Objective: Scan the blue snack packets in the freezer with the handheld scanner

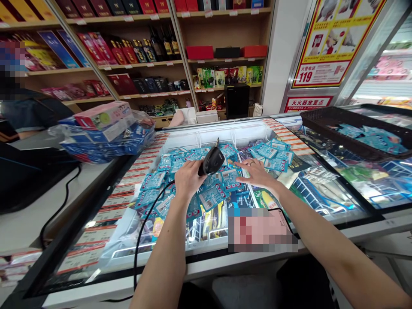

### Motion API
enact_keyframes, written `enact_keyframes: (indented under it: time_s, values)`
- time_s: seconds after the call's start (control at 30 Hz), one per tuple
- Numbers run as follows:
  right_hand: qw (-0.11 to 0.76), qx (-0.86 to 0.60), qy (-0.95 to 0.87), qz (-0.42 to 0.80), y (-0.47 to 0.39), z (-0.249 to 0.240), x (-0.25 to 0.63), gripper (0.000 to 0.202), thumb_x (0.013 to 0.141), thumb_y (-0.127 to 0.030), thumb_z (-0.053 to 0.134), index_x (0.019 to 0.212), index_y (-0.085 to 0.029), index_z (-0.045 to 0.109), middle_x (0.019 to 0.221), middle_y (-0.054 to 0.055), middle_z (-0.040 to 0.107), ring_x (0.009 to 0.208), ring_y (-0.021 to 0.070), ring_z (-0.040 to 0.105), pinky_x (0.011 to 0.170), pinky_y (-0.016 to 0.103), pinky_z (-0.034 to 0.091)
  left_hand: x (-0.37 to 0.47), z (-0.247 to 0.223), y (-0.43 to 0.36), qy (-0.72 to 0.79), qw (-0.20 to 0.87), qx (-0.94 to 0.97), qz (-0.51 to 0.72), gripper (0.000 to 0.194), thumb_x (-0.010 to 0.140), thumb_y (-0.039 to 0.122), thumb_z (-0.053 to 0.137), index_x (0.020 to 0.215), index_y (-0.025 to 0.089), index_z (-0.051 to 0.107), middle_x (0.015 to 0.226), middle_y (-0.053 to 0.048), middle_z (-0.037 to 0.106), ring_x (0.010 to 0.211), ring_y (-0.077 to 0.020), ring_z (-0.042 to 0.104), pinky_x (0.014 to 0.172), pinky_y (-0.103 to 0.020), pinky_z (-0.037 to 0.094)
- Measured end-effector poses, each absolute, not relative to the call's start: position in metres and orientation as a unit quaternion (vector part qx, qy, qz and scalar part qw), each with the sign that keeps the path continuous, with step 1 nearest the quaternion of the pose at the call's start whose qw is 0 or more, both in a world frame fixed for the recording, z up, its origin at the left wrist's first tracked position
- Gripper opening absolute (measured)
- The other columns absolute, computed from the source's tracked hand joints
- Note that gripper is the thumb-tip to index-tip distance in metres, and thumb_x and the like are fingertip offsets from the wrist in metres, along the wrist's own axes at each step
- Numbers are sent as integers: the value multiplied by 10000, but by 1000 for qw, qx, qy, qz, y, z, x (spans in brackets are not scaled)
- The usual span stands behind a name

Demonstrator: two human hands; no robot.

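My left hand (pixel 189 178) is wrapped round the handle of a black corded scanner (pixel 213 161), held over the glass-topped freezer. Its cable runs down past my left forearm. My right hand (pixel 255 173) has its fingers spread, the fingertips at the right edge of the pile of blue packets (pixel 212 196). A small yellowish item at the index fingertip is too small to make out. More blue packets (pixel 273 155) lie beyond my right hand. Below my forearms, a phone-like pink item (pixel 262 231), partly blurred out, rests at the freezer's front edge.
Plastic-wrapped blue boxes (pixel 103 133) stand at the left. A dark basket (pixel 354 133) with blue packets sits at the right. Behind the freezer are stocked shelves (pixel 141 64). A person's sleeve (pixel 30 109) shows at far left, and a bare limb (pixel 177 118) beyond the back edge.
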State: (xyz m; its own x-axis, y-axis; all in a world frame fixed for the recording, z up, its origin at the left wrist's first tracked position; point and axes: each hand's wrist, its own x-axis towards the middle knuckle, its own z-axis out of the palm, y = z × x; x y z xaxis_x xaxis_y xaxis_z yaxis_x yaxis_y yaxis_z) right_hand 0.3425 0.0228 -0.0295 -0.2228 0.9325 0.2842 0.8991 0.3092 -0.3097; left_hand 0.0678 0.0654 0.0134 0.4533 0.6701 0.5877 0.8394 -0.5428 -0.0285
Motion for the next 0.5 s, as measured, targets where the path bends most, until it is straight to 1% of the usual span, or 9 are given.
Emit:
enact_keyframes:
  time_s: [0.07, 0.13, 0.2, 0.27, 0.3, 0.37, 0.43, 0.5]
  values:
    - [201, -578, -790, 37, 22, -28, 340, 717, 675, -760, 481, 1306, -421, 438, 1237, 48, 489, 1161, 309, 366, 948, 466, 273, 68, 14, 65, -450, 162, -838, -265, 300, 767, 330, 560, 1041, 216, 603, 919, -43, 677, 907, -243, 579, 667, -317, 402]
    - [203, -579, -788, 49, 23, -29, 338, 729, 609, -761, 554, 1239, -396, 509, 1235, 48, 484, 1178, 316, 355, 953, 478, 272, 68, 14, 65, -451, 161, -837, -263, 301, 763, 318, 561, 1041, 213, 605, 921, -49, 677, 905, -243, 580, 667, -315, 405]
    - [225, -589, -773, 73, 26, -30, 339, 756, 541, -733, 635, 1177, -335, 546, 1207, 61, 500, 1167, 319, 377, 935, 481, 303, 68, 14, 65, -453, 158, -838, -261, 306, 758, 303, 562, 1047, 211, 605, 928, -56, 678, 908, -244, 580, 672, -315, 409]
    - [274, -605, -739, 112, 29, -31, 343, 770, 510, -673, 696, 1139, -260, 533, 1124, 79, 542, 1087, 301, 458, 880, 454, 369, 68, 13, 66, -452, 154, -838, -264, 309, 758, 302, 561, 1049, 209, 605, 927, -59, 678, 910, -244, 582, 680, -315, 412]
    - [306, -616, -713, 135, 30, -32, 346, 754, 519, -640, 709, 1123, -234, 516, 1053, 78, 568, 1009, 280, 511, 832, 431, 405, 68, 13, 66, -451, 152, -838, -266, 308, 760, 309, 561, 1047, 209, 606, 925, -59, 678, 912, -244, 582, 684, -316, 413]
    - [379, -635, -647, 187, 33, -33, 354, 671, 582, -587, 691, 1098, -218, 475, 876, 40, 590, 801, 228, 579, 707, 383, 454, 68, 13, 66, -449, 148, -838, -273, 306, 761, 330, 563, 1038, 209, 606, 925, -59, 677, 917, -244, 584, 690, -314, 416]
    - [449, -636, -583, 234, 37, -37, 362, 570, 639, -554, 654, 1061, -232, 446, 714, -21, 551, 627, 193, 578, 591, 351, 461, 70, 13, 65, -443, 144, -841, -276, 307, 763, 348, 565, 1034, 208, 604, 931, -58, 676, 922, -240, 586, 689, -308, 417]
    - [506, -608, -544, 280, 41, -42, 368, 528, 649, -527, 647, 1033, -247, 417, 627, -61, 496, 557, 190, 579, 517, 335, 462, 73, 13, 64, -434, 137, -846, -276, 307, 764, 352, 565, 1034, 210, 600, 935, -54, 675, 920, -232, 589, 685, -300, 417]
